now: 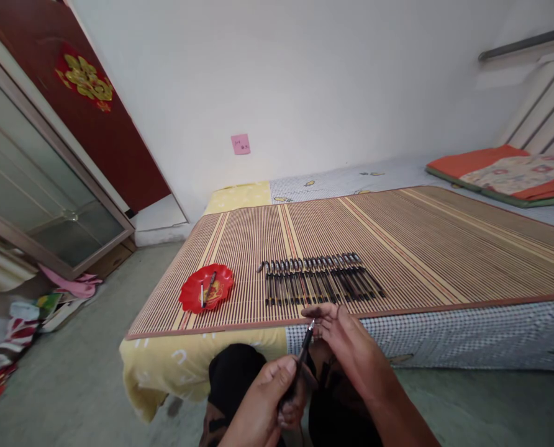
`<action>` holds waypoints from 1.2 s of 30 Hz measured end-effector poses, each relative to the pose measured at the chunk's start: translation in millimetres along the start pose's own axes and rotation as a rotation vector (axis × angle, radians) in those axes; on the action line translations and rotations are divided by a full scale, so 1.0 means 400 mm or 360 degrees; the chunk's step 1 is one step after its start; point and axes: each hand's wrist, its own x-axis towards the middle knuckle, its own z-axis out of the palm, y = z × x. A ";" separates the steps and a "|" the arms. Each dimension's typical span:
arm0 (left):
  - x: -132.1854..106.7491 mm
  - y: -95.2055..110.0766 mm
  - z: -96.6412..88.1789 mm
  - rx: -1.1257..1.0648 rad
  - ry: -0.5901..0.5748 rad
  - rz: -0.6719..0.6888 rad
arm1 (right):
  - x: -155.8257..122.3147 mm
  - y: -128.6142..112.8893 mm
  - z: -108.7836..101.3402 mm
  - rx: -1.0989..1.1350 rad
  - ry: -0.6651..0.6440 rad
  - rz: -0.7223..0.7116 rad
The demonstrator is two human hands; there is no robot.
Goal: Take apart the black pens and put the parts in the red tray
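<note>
Left hand (272,392) is closed about a black pen (305,349), thumb laid along the barrel, tip bare and directed to one o'clock. Right hand (349,338) is partly open with fingers loosely curled beside the tip; whether contact is made cannot be determined.

Surface: a striped mat (398,248), spread over a bed (445,338) with yellow and checked coverings. On the mat, at eleven o'clock from the left hand, a red plate (224,279) bears two slim pieces, one dark, one paler. Room: white wall (328,81) with a pink note (240,144) at twelve o'clock; dark red door (113,143) at eleven; folded orange cloth (495,160) at two.

Position of items: the held pen lies between the hands, its tip at ten o'clock from the right palm. A row of pens (321,271), set side by side, lies at one o'clock from the left hand.
</note>
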 end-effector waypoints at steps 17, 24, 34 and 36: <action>0.001 0.000 0.004 -0.0072 0.0022 0.0024 | 0.008 0.022 -0.021 0.0149 -0.0010 0.0055; 0.005 -0.011 0.003 -0.0053 0.0006 -0.0007 | 0.008 0.015 -0.022 -0.0095 -0.0206 -0.0056; 0.021 -0.012 -0.002 0.0002 0.0022 -0.0057 | 0.004 0.026 -0.026 -0.0060 -0.0164 0.0068; 0.024 -0.014 -0.003 0.0000 0.0015 -0.0066 | 0.008 0.028 -0.030 -0.0154 -0.0237 -0.0004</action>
